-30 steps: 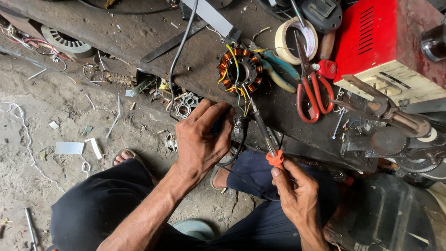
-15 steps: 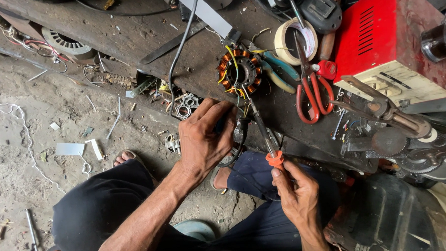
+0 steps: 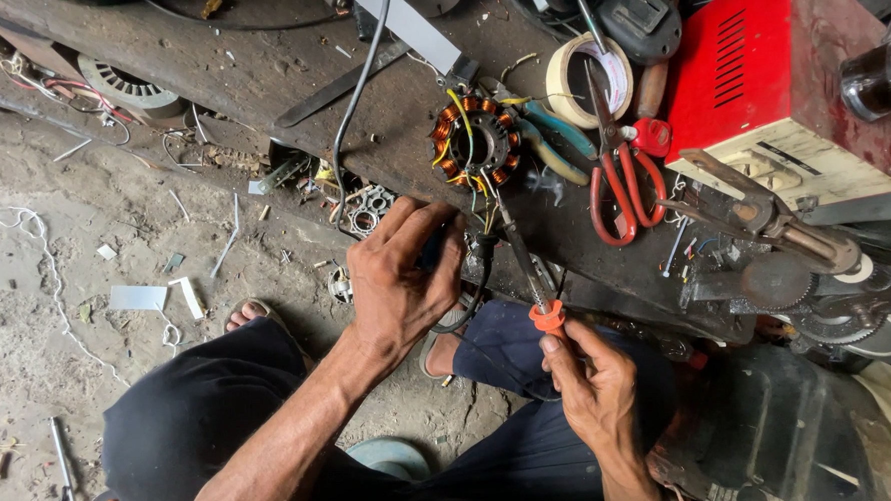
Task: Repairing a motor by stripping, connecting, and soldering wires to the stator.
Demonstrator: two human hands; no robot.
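A round stator with copper coils [image 3: 474,139] lies on the dark workbench [image 3: 287,67], with yellow wires trailing from it toward me. My right hand [image 3: 593,379] grips a soldering iron with an orange collar [image 3: 547,316]; its thin tip [image 3: 504,223] points up at the wires just below the stator. My left hand [image 3: 399,283] is closed around a dark wire bundle [image 3: 481,249] at the bench's front edge, holding it next to the iron's tip. A wisp of smoke hangs beside the stator.
Red-handled scissors [image 3: 618,188], a roll of tape [image 3: 583,74], teal-handled pliers [image 3: 551,141] and a red metal box [image 3: 778,66] lie to the right. A vise-like tool [image 3: 765,222] juts out at right. The dirt floor [image 3: 85,256] holds scraps and white string.
My left hand has shifted slightly on the wire bundle. The soldering iron stays at the same wires.
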